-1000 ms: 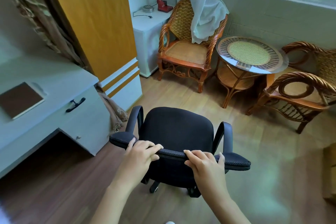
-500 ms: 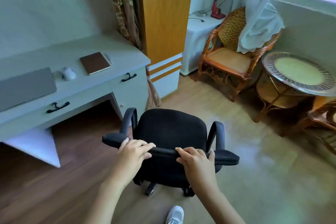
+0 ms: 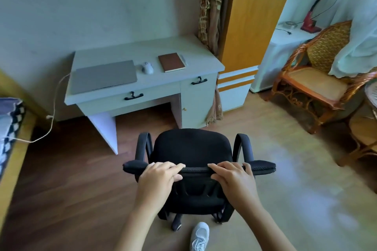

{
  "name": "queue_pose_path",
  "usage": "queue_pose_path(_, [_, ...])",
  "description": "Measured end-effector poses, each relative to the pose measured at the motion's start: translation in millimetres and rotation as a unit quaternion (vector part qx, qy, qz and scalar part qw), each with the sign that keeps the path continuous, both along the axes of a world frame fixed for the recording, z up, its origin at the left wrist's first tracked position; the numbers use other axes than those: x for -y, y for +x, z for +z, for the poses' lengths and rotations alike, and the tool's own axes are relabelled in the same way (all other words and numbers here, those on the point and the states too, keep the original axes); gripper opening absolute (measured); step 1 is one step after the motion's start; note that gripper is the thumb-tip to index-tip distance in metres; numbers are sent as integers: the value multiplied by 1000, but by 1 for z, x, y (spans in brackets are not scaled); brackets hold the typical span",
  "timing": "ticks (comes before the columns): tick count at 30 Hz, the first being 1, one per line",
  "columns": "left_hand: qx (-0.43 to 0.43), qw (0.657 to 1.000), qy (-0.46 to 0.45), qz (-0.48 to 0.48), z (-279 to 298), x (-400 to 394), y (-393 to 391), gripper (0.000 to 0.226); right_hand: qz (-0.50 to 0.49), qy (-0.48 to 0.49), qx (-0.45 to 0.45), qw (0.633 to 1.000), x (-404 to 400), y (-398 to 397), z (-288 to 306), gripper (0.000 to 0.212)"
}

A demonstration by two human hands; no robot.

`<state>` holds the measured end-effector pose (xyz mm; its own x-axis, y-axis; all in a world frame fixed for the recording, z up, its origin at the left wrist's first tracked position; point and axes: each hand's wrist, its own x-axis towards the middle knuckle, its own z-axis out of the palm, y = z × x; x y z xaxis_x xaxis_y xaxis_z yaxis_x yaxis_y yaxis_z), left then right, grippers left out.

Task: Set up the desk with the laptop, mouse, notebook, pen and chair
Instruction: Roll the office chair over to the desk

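Observation:
A black office chair [image 3: 192,149] with armrests stands on the floor in front of me, its seat facing the desk. My left hand [image 3: 158,179] and my right hand [image 3: 234,179] both grip the top edge of its backrest. The pale grey desk [image 3: 126,53] stands against the wall beyond the chair. On it lie a closed grey laptop [image 3: 104,76], a white mouse [image 3: 147,67] to its right, and a brown notebook [image 3: 171,62] further right. A thin pale pen [image 3: 183,59] lies along the notebook's right edge.
A tall orange and white wardrobe [image 3: 244,47] stands right of the desk with a curtain [image 3: 210,6] beside it. A wicker armchair [image 3: 314,75] is at the right. A bed [image 3: 10,128] and a white cable [image 3: 53,108] are at the left. My white shoe [image 3: 200,236] is under the chair.
The chair and my view have swung left, so the chair now faces the desk's knee space. The whole desk with the laptop and mouse has come into view. Both hands kept their grip.

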<state>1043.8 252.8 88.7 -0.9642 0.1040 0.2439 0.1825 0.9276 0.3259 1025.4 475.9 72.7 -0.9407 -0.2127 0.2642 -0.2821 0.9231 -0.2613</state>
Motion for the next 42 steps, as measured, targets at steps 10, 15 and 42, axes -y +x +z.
queue_pose_path(10, [3, 996, -11, 83, 4, 51, 6, 40, 68, 3, -3, 998, 54, -21, -3, 36])
queue_pose_path(15, [10, 994, -10, 111, 2, 83, -10, 42, 98, 2, -3, 995, 86, -45, -5, 34])
queue_pose_path(42, [45, 983, 39, 174, 2, 214, -161, 27, 159, 22, 35, 986, 226, -218, 2, 32])
